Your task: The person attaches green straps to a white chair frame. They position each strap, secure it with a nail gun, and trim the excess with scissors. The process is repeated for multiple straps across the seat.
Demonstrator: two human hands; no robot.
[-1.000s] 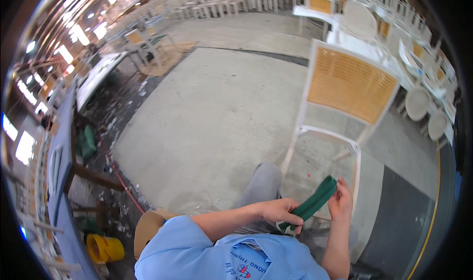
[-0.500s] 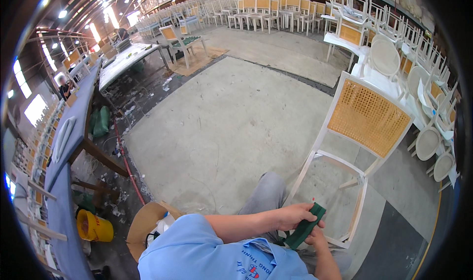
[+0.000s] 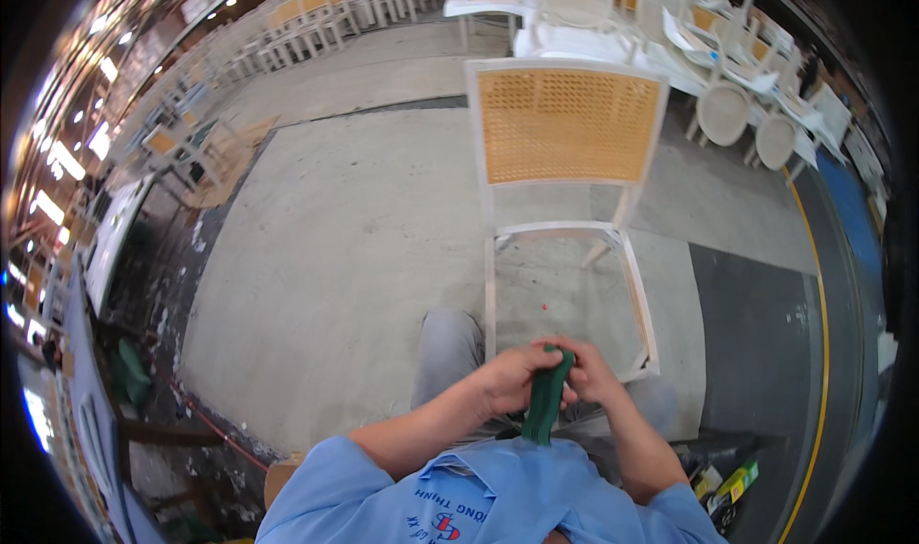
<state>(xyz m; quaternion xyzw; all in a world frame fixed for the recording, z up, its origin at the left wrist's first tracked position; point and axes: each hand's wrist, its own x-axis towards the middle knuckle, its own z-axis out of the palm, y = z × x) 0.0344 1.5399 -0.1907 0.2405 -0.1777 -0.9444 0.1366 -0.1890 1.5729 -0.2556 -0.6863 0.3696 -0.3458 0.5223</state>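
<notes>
- Workbench (image 3: 100, 257) far left w/ a long pale top, running along the edge of the hall; dark clutter on the floor below it, and a green bag-like thing (image 3: 131, 374) slumped near a bench leg.
- Rows of white chairs (image 3: 287, 17) w/ cane backs stacked up the left side & across the back of the room.
- Concrete floor (image 3: 335, 238) in the middle, pale grey, stained darker toward the bench.
- Person in a blue shirt (image 3: 479, 496) at the bottom, grey trouser leg showing just above the forearms.
- Left hand (image 3: 507, 376) closed round the upper part of a dark green strip (image 3: 548, 400), fingers curled on its left side.
- Green strip stands roughly upright betw. both hands, top end at the fingertips, lower end hanging toward the shirt. Looks like folded pad or cloth; can't tell which.
- Right hand (image 3: 589, 372) pinching the strip's top from the right, touching the left hand's fingers.
- White chair frame (image 3: 565, 228) straight ahead of the hands: cane back panel upright, seat an open frame w/ floor visible through it; hands sit just at its front rail.
- Small green-and-yellow box (image 3: 732, 482) on the dark floor strip by the right elbow.
- More white chairs & round-backed ones (image 3: 747, 113) piled at right; yellow line (image 3: 823, 333) curving along the floor there.
</notes>
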